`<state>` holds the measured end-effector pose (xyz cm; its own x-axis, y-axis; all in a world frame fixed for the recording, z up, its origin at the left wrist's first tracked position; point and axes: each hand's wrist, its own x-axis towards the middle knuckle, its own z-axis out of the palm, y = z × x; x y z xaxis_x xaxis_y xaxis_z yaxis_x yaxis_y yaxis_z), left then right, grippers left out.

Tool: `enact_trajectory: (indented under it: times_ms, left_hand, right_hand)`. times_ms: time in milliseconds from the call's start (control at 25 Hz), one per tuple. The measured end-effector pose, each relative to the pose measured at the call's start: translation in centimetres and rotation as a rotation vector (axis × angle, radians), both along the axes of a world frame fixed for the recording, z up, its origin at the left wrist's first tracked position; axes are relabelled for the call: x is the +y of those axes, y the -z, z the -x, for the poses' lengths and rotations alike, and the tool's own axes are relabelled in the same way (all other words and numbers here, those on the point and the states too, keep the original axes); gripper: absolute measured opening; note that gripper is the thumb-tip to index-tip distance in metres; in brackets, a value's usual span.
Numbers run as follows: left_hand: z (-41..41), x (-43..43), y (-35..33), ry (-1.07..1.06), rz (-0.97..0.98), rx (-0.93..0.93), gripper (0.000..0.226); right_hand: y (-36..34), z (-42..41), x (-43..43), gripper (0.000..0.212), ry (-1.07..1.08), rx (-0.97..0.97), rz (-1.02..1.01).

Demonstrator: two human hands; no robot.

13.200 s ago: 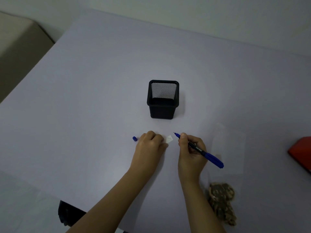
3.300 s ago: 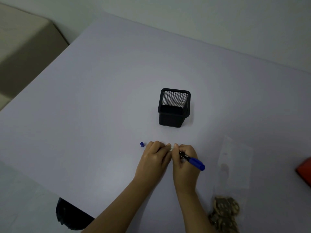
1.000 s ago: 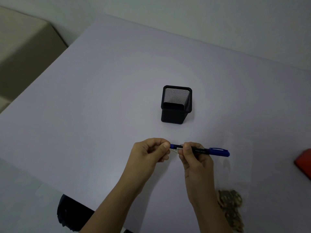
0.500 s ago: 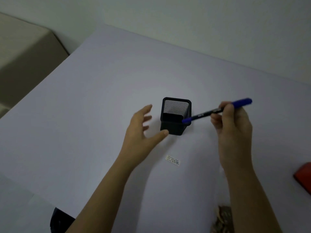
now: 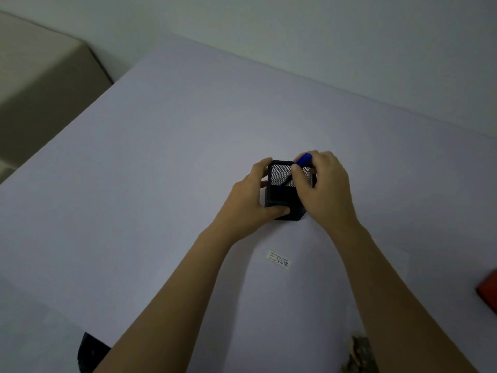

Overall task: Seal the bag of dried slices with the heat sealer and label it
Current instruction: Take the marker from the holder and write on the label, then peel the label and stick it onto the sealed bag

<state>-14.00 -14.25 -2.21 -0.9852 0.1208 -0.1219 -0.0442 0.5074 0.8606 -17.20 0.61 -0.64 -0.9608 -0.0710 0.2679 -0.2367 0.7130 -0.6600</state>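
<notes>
- A pale lilac table carries everything.
- Black mesh pen holder: near its middle.
- White written label: lying flat, nearer the front edge.
- Red object: at the right edge.
- Dried slices: at the front edge.

Item: small white label, lying flat on the bench between the two forearms. It carries several short lines of small printed text along its left part and blue handwritten marks to their right. All of it is too small and blurred to read. No other text, brand, number or sign is legible.
</notes>
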Motion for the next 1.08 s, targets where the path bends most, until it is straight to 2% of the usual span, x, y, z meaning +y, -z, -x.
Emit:
enact_trajectory:
  times_ms: [120,440,640,760,920,1000,1080]
  left_hand:
    - [-0.1,0.1,-0.1,-0.008,0.005,0.009,0.088]
    - [0.0,0.0,-0.2,-0.007,0.023,-0.006,0.088]
    - [-0.1,0.1,-0.3,-0.007,0.019,-0.006,0.088]
    - [-0.1,0.2,-0.3,-0.006,0.021,0.0,0.088]
    - [-0.5,0.2,-0.3,-0.002,0.03,0.001,0.096]
    - [-1.1,0.0,-0.4,0.012,0.031,-0.011,0.105]
    - [-2.2,-0.5,-0.1,-0.041,0.018,0.007,0.102]
  right_hand:
    - [0.1,0.4,-0.2,0.021,0.021,-0.008,0.042]
    - [0.3,0.1,-0.4,0.038,-0.032,-0.067,0.051]
    - [1.3,0.3,-0.2,0.041,0.082,0.037,-0.073]
    - [1.6,0.5,-0.1,0.047,0.075,-0.09,0.032]
    - [1.2,0.5,0.2,0.064,0.01,-0.372,0.302]
    - [0.8,-0.1,1.0,0.07,0.076,-0.43,0.419]
    - [0.7,-1.8,2.0,0.063,0.178,-0.428,0.466]
